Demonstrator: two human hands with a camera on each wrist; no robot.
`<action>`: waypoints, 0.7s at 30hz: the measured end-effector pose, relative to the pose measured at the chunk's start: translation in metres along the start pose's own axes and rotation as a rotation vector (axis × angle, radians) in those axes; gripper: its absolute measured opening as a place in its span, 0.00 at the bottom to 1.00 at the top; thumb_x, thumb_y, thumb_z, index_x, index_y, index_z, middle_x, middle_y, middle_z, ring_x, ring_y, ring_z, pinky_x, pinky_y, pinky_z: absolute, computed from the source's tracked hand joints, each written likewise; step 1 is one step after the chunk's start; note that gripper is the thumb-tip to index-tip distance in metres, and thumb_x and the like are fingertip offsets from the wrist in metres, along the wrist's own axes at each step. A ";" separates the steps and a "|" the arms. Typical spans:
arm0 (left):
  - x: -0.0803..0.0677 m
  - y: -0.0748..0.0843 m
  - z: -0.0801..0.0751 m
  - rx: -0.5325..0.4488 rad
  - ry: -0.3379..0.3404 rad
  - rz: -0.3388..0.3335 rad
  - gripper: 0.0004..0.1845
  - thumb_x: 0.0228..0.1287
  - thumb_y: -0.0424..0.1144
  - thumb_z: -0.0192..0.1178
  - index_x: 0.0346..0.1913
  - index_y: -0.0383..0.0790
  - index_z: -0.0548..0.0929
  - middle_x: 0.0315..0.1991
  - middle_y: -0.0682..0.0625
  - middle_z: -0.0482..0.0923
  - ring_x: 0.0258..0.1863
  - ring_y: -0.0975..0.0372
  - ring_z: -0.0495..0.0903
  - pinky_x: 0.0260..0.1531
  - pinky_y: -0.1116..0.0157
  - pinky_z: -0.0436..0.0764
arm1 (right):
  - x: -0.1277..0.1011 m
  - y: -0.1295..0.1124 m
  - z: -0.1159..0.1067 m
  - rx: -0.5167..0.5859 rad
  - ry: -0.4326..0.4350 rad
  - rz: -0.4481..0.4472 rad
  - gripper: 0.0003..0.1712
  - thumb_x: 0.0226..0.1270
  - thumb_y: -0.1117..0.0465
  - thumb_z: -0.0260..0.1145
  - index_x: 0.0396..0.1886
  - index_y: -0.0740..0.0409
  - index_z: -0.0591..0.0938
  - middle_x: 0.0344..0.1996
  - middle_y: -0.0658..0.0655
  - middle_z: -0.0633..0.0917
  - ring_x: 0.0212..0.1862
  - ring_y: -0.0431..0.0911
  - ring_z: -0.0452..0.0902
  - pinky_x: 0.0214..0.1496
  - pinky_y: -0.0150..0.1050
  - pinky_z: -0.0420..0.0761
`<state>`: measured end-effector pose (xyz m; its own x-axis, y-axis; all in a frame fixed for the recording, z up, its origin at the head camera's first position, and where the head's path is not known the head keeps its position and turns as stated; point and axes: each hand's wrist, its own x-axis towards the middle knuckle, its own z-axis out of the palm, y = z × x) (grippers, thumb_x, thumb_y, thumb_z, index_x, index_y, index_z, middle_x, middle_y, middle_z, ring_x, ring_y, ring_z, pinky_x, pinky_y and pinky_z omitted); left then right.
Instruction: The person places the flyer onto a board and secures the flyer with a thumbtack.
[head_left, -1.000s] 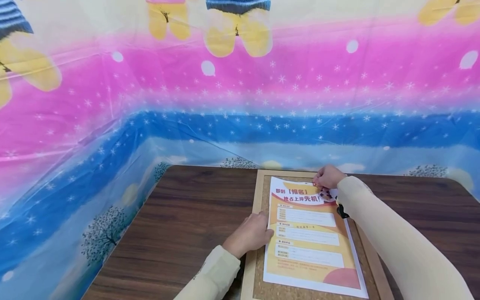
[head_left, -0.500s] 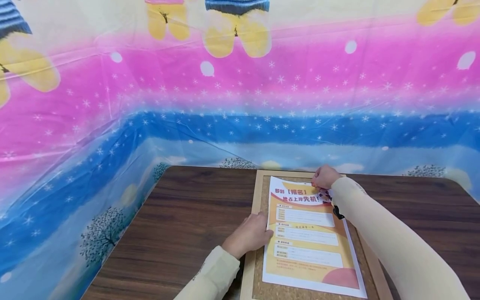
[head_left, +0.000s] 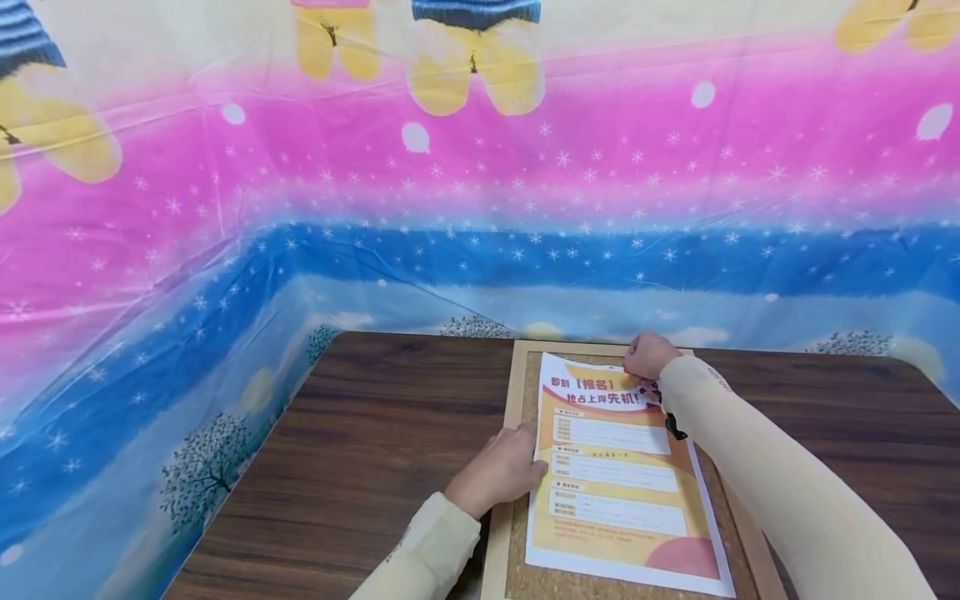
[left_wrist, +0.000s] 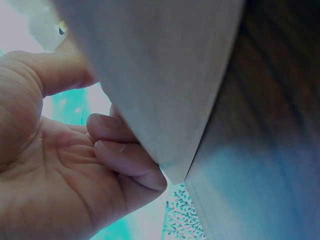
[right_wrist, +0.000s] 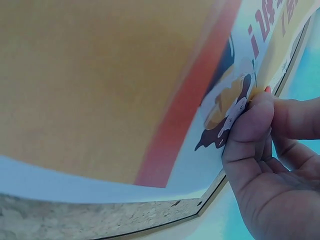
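Observation:
A printed poster, white-edged with orange and red print, lies on a wood-framed cork board. My left hand grips the board's left side, its thumb over the top. From the left wrist view, curled fingers press against the side of the wooden frame. Near the poster's upper right corner, my right hand pinches a small red push pin between thumb and fingertips. Most of the pin is hidden by the fingers. The poster's lower part bows up from the cork in the right wrist view.
The board lies on a dark wooden table, its far end at the table's back edge. Behind rises a cloth backdrop in pink and blue with snowflakes. A dark band shows at the right wrist.
My right hand and forearm have shifted slightly left at the poster's top right corner, still pinching the push pin. The left hand stays on the board's side.

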<state>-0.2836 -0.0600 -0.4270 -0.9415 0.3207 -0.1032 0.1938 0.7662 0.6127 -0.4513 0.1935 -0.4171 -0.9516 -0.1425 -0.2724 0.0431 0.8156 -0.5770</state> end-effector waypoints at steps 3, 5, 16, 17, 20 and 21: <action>0.001 0.000 0.001 0.004 -0.003 -0.004 0.18 0.65 0.36 0.58 0.53 0.28 0.73 0.28 0.49 0.74 0.16 0.62 0.72 0.12 0.64 0.69 | -0.002 0.000 0.002 0.015 0.019 0.006 0.15 0.67 0.64 0.53 0.18 0.57 0.71 0.13 0.54 0.72 0.15 0.44 0.66 0.18 0.36 0.68; 0.001 -0.001 0.002 0.007 -0.010 -0.013 0.18 0.65 0.37 0.58 0.53 0.29 0.73 0.28 0.50 0.74 0.17 0.62 0.72 0.14 0.64 0.69 | -0.003 0.001 0.004 0.009 0.031 0.014 0.14 0.66 0.65 0.54 0.18 0.57 0.71 0.13 0.53 0.71 0.15 0.44 0.66 0.19 0.37 0.68; 0.002 -0.007 0.003 0.016 -0.006 -0.024 0.17 0.67 0.39 0.57 0.51 0.30 0.75 0.28 0.50 0.71 0.19 0.61 0.71 0.16 0.65 0.70 | -0.005 0.012 0.016 0.031 0.050 -0.075 0.09 0.68 0.66 0.47 0.32 0.64 0.73 0.27 0.59 0.78 0.22 0.48 0.68 0.25 0.41 0.69; 0.002 -0.008 0.002 0.021 0.001 -0.027 0.18 0.68 0.40 0.56 0.52 0.29 0.74 0.27 0.50 0.71 0.19 0.61 0.71 0.16 0.65 0.70 | -0.007 0.013 0.017 0.049 0.051 -0.091 0.08 0.67 0.68 0.47 0.36 0.65 0.73 0.31 0.60 0.79 0.23 0.48 0.69 0.25 0.41 0.70; 0.006 -0.012 -0.004 0.076 0.048 0.002 0.17 0.68 0.40 0.56 0.51 0.28 0.73 0.25 0.50 0.71 0.17 0.62 0.71 0.15 0.66 0.70 | -0.010 0.013 0.020 0.060 0.074 -0.154 0.10 0.65 0.70 0.48 0.43 0.67 0.72 0.39 0.62 0.79 0.26 0.49 0.69 0.25 0.40 0.70; 0.008 -0.012 -0.006 0.108 0.073 0.030 0.17 0.68 0.40 0.56 0.50 0.29 0.73 0.25 0.50 0.71 0.18 0.62 0.71 0.15 0.66 0.70 | -0.012 0.013 0.022 0.057 0.084 -0.171 0.11 0.65 0.70 0.48 0.44 0.67 0.72 0.39 0.63 0.78 0.26 0.49 0.70 0.25 0.40 0.71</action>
<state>-0.2952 -0.0702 -0.4307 -0.9517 0.3060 -0.0261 0.2472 0.8137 0.5261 -0.4328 0.1935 -0.4379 -0.9685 -0.2270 -0.1025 -0.1068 0.7503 -0.6524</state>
